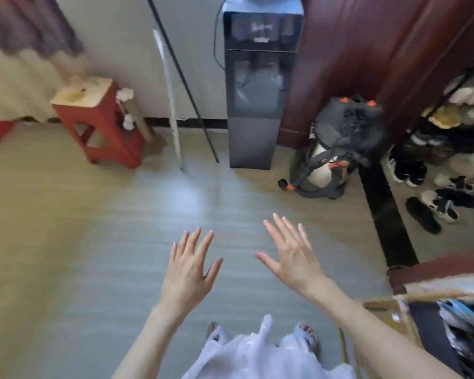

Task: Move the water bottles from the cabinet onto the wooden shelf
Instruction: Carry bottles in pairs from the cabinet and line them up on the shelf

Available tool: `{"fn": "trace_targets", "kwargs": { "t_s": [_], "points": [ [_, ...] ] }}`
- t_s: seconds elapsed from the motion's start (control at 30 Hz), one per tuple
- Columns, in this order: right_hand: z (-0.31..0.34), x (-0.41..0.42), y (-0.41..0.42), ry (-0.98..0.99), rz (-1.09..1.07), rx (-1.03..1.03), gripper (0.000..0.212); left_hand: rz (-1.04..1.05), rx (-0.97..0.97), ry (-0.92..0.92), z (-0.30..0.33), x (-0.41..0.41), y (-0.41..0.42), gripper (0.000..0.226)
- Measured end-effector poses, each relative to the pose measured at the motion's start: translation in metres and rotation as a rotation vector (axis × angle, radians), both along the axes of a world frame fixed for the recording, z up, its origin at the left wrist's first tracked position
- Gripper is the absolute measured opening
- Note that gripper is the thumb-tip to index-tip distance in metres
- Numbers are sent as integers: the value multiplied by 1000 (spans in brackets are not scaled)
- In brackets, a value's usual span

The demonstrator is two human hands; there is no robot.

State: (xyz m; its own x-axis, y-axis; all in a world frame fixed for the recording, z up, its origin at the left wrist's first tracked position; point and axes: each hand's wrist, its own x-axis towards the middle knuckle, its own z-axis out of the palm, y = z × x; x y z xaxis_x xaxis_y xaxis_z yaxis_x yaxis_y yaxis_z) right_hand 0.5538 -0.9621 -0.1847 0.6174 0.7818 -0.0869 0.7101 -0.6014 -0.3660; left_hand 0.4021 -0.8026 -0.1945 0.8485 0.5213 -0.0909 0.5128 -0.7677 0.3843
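Observation:
My left hand and my right hand are stretched out side by side over the floor, fingers spread, palms down, holding nothing. No water bottles, cabinet or wooden shelf can be made out for certain in this view. At the lower right a wooden-framed piece of furniture with colourful things in it is partly in view, blurred.
A dark water dispenser stands against the far wall. A red stool is at the left, a grey backpack next to a dark red door, and several shoes by a rack at right. Poles lean on the wall.

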Motion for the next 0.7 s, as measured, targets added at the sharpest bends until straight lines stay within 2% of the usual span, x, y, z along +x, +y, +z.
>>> {"fn": "trace_targets", "kwargs": {
  "t_s": [0.13,0.37,0.57,0.7],
  "points": [
    [3,-54,122,3,263,4,69,244,51,27,6,-82,77,58],
    [2,-121,290,-96,654,-57,73,745,13,-25,9,-197,158,65],
    [-9,-156,441,-82,872,-19,82,1014,25,-13,5,-248,249,72],
    [-4,-181,551,-83,997,8,81,1155,83,-4,11,-274,326,68]
  ]
}}
